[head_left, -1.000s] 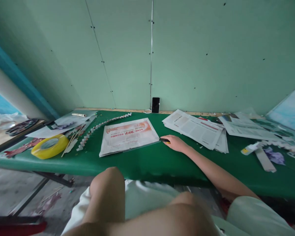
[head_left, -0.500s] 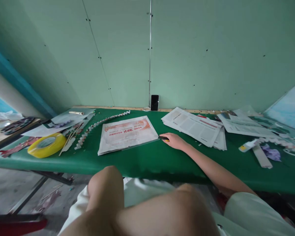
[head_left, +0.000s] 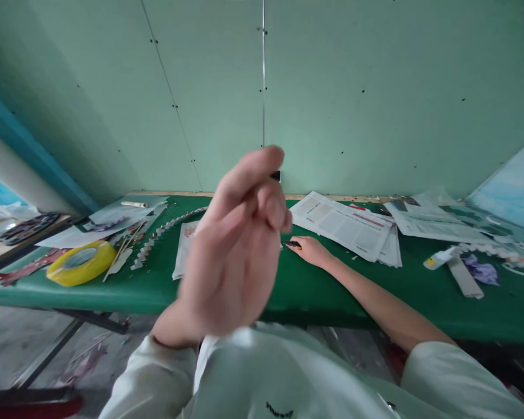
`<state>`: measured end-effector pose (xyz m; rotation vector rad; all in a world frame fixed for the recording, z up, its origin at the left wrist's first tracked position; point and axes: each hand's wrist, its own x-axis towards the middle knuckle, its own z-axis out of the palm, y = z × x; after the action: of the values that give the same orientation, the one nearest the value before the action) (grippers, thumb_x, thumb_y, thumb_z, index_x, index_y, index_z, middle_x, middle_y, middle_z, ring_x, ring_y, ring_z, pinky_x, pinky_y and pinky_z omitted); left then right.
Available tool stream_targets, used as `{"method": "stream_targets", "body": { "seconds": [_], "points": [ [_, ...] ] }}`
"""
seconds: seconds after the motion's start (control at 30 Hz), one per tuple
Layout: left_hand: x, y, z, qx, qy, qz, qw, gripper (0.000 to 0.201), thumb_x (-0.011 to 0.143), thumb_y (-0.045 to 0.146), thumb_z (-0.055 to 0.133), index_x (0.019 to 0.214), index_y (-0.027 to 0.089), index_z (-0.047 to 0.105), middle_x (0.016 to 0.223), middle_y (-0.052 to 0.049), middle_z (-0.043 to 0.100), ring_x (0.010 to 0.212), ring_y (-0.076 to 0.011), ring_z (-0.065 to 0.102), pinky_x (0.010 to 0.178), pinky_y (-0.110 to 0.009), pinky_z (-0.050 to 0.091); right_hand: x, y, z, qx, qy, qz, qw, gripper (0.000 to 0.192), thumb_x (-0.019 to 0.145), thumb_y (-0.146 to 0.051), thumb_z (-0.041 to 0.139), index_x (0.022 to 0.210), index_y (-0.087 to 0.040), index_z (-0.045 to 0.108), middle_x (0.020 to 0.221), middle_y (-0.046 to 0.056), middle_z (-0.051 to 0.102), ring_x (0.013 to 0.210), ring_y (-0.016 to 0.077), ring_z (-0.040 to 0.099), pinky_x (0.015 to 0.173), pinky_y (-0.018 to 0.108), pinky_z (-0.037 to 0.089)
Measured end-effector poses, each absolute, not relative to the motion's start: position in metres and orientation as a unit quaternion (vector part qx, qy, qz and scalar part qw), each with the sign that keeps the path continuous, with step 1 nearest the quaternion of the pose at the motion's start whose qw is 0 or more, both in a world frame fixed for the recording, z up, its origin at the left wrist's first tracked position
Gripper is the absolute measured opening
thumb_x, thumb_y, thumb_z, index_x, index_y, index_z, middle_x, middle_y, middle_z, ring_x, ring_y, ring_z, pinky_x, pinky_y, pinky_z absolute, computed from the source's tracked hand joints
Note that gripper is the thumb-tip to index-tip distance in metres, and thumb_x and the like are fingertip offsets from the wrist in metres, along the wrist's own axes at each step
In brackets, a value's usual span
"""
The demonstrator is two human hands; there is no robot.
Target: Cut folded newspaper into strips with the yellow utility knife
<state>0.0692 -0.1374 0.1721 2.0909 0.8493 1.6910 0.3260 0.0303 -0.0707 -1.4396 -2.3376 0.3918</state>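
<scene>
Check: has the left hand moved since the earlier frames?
Yes. The left hand has risen close before the camera, now covering part of the red-printed sheet on the green table.

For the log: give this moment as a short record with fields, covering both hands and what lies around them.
left hand: left hand raised close to the camera, blurred, fingers loosely curled, holds nothing visible
right hand: right hand resting on the green table, fingers on a small black-and-yellow tool
beside right hand: printed sheet, mostly hidden by the left hand
left of table: yellow tape roll, folded paper chain
right of table: newspaper stack
</scene>
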Motion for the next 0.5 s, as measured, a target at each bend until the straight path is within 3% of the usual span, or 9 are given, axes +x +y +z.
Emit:
{"method": "stream_targets", "body": {
  "seconds": [0.07,0.13,0.23,0.3,0.37,0.43,0.5],
  "points": [
    [0.08,-0.084,0.166,0.682,0.164,0.664,0.257,0.038,0.118,0.032,0.035,0.137,0.03,0.068,0.104,-0.005,0.067,0.103,-0.0213,0.071,0.093,-0.039,0.064,0.326,0.03,-0.065,-0.548,-0.809,0.129,0.172,0.038,0.113,-0.053,0.051,0.108,-0.023,0.073,0.081,0.008,0.076,0.072,0.0262,0.073,0.063,0.031,0.049],
    [0.084,-0.02,0.139,0.744,0.146,0.616,0.213,0.028,0.116,0.043,0.053,0.127,0.027,0.074,0.109,-0.005,0.072,0.108,-0.0222,0.072,0.101,-0.041,0.06,0.326,0.028,-0.059,-0.574,-0.794,0.123,0.158,0.043,0.111,-0.063,0.053,0.108,-0.023,0.069,0.076,0.007,0.072,0.067,0.0258,0.071,0.057,0.03,0.045],
    [0.075,0.063,0.073,0.859,0.151,0.463,0.16,0.03,0.112,0.048,0.062,0.123,0.024,0.077,0.121,-0.012,0.078,0.12,-0.0262,0.072,0.112,-0.048,0.055,0.33,0.024,-0.052,-0.572,-0.797,0.129,0.142,0.05,0.109,-0.07,0.053,0.118,-0.021,0.063,0.091,0.011,0.076,0.07,0.0259,0.072,0.055,0.031,0.043],
    [0.067,0.097,0.028,0.908,0.171,0.344,0.166,0.028,0.108,0.046,0.069,0.124,0.025,0.079,0.13,-0.013,0.079,0.13,-0.0288,0.07,0.116,-0.051,0.053,0.334,0.021,-0.049,-0.553,-0.81,0.135,0.138,0.047,0.114,-0.063,0.045,0.124,-0.02,0.059,0.103,0.014,0.077,0.071,0.0254,0.072,0.055,0.031,0.043],
    [0.061,0.113,-0.008,0.935,0.193,0.237,0.182,0.038,0.102,0.044,0.078,0.136,0.027,0.076,0.145,-0.012,0.074,0.148,-0.0317,0.061,0.123,-0.052,0.048,0.34,0.019,-0.047,-0.532,-0.825,0.133,0.139,0.04,0.117,-0.054,0.039,0.125,-0.02,0.059,0.11,0.015,0.077,0.074,0.0256,0.073,0.058,0.032,0.045],
    [0.057,0.12,-0.033,0.951,0.206,0.143,0.182,0.056,0.097,0.048,0.083,0.149,0.031,0.07,0.158,-0.008,0.067,0.16,-0.0328,0.048,0.13,-0.051,0.041,0.345,0.019,-0.048,-0.512,-0.838,0.129,0.135,0.034,0.116,-0.049,0.044,0.126,-0.022,0.062,0.113,0.013,0.079,0.079,0.0268,0.075,0.061,0.032,0.047],
    [0.055,0.123,-0.049,0.958,0.225,0.083,0.157,0.06,0.096,0.052,0.083,0.151,0.033,0.069,0.164,-0.004,0.062,0.164,-0.034,0.042,0.133,-0.051,0.036,0.35,0.021,-0.049,-0.495,-0.851,0.115,0.134,0.032,0.113,-0.048,0.052,0.13,-0.025,0.067,0.114,0.01,0.081,0.084,0.0283,0.077,0.064,0.033,0.051]
  ]
}}
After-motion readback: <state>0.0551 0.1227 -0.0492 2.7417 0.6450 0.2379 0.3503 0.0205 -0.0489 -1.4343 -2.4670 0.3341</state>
